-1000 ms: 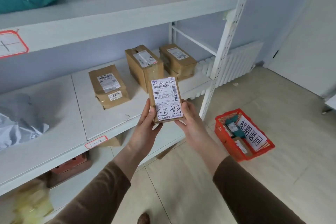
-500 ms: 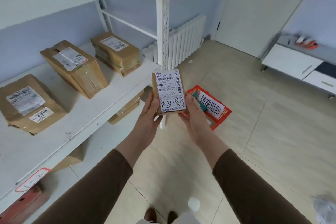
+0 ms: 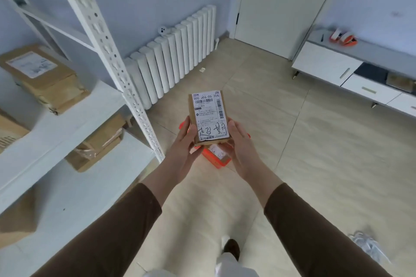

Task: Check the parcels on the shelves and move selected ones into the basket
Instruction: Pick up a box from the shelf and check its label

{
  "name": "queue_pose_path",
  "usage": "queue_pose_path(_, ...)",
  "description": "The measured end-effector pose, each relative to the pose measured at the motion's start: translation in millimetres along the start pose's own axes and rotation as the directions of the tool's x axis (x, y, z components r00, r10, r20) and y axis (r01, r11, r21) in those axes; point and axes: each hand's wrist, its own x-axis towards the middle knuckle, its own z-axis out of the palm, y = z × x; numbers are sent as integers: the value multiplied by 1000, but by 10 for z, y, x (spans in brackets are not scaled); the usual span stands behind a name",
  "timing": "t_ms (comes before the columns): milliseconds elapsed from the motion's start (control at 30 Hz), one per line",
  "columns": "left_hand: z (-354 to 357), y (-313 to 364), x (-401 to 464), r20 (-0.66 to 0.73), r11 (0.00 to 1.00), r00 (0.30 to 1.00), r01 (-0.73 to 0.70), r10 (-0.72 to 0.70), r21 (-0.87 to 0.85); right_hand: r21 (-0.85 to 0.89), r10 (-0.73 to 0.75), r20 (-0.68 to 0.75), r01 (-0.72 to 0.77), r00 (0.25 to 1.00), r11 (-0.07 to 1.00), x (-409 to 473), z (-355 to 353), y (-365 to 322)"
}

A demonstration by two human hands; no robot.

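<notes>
A small brown parcel (image 3: 208, 114) with a white shipping label and black handwriting is held upright between both hands at the centre of the view. My left hand (image 3: 183, 146) grips its left edge with the thumb on the front face. My right hand (image 3: 239, 141) holds its right edge. Directly below and behind the parcel, on the floor, lies the orange basket (image 3: 217, 161), mostly hidden by the parcel and hands; a labelled parcel shows inside it.
White metal shelves (image 3: 67, 123) stand at the left with brown boxes (image 3: 42, 78) on the middle level and more boxes (image 3: 99, 141) below. A white radiator (image 3: 175, 56), a door (image 3: 286, 4) and a low white cabinet (image 3: 351, 69) line the far walls. Crumpled plastic (image 3: 369, 247) lies on the floor at the lower right.
The view has swung right, away from the shelves toward the floor and the basket. Both hands still hold the same parcel, which now sits over the basket.
</notes>
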Motion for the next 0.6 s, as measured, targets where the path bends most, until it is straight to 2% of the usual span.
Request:
queue_pose_path(200,542,-260,706,-52,997,997,57,-59,-48,-50,55,-9,-56,998,997,640,-649,-240)
queue_pose_path(367,680,-438,1409,-100,983,984,136,-149,-123,-93,100,-18,-101,995,991,1280,-927,-347)
queue_pose_path(600,740,-672,2560,-106,966,964,230,-243,-121,-189,148,-72,-159,986,969,2399,-1253,-423)
